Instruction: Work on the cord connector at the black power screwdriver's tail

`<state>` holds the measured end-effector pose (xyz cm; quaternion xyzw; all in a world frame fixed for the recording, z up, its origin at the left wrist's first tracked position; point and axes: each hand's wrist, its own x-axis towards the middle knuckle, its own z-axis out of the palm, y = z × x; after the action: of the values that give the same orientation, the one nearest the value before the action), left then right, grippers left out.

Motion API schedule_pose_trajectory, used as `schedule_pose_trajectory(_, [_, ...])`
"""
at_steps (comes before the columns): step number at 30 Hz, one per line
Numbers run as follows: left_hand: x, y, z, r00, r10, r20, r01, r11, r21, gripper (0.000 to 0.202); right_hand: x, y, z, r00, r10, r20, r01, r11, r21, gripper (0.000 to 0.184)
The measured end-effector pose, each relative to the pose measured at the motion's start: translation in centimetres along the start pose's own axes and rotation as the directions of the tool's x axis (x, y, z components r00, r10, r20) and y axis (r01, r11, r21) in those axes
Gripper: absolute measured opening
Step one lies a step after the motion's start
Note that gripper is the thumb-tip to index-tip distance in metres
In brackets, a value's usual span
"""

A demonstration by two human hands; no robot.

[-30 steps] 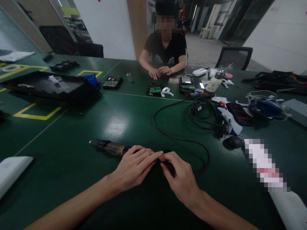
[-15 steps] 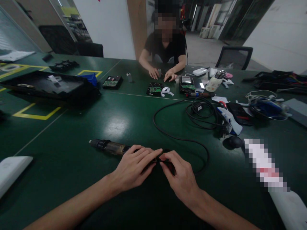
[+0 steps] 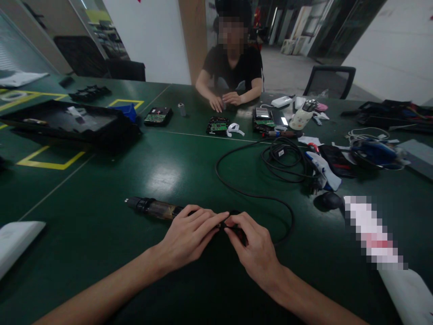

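An electric screwdriver (image 3: pixel 158 209) with a dark, partly see-through body lies on the green table, its tip toward the left. My left hand (image 3: pixel 194 230) is wrapped over its rear end, fingers pointing right. Close beside those fingertips, my right hand (image 3: pixel 253 241) pinches at the tail of the tool, where a black cable (image 3: pixel 282 203) leads off. The fingers hide the exact spot between both hands, so whether the cable's plug is seated cannot be made out.
Across the table a person (image 3: pixel 233 67) handles a small cylinder. Circuit-board units (image 3: pixel 218 125) and a white cup of tools (image 3: pixel 301 118) stand farther back. Coiled cable (image 3: pixel 286 155) lies right of centre, a black tray (image 3: pixel 64 119) at left. White objects (image 3: pixel 20 243) flank my arms.
My hands have hardly moved, with only a slight shift of the right fingers. Across the table, the person's hand on the right has moved left to the cylinder.
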<state>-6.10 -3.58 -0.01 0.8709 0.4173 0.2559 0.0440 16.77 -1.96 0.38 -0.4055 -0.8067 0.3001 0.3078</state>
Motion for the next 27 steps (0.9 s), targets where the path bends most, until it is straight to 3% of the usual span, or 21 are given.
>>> schedule_pose_trajectory(27, [0.11,-0.16,-0.05,0.999,0.036,-0.003,-0.036,0.999,0.02,0.056,0.06,0.05,-0.11,1.0,-0.023,0.011,0.023,1.0,0.003,0.01])
